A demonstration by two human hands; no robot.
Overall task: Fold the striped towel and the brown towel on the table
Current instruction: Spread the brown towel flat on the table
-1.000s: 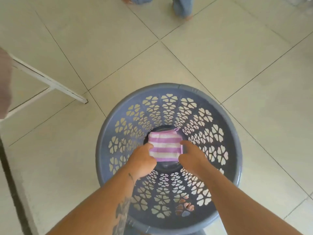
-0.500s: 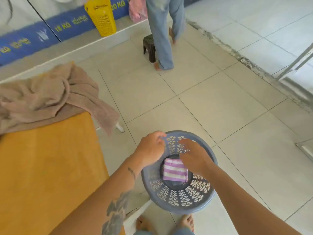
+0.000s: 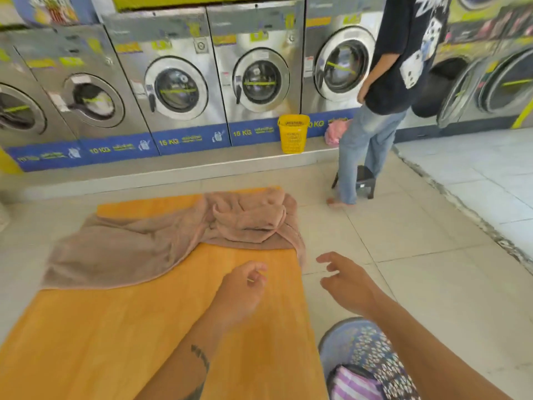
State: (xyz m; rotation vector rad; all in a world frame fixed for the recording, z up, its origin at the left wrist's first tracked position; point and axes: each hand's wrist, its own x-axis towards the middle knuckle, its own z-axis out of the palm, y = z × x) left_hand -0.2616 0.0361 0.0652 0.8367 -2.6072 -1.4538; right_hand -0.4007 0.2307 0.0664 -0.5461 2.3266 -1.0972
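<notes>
The striped towel (image 3: 350,385) lies folded in the basket (image 3: 334,339) under my right grip (image 3: 343,284). The brown towel (image 3: 161,241), crumpled on the bench (image 3: 101,327) ahead, comes next. My left grip (image 3: 245,287) and the right one are loose and empty: I should reach forward, find the corners and spread it.

The striped towel (image 3: 350,385) is cut off by the bottom edge and partly hidden under the right forearm (image 3: 432,342), which also covers much of the basket (image 3: 340,342). The brown towel (image 3: 138,249) hides the far end of the desk (image 3: 115,327). The bystander (image 3: 403,53) is headless at the top edge, their legs half hiding a stool (image 3: 364,180). The small print on the blue band (image 3: 178,140) is blurred.
</notes>
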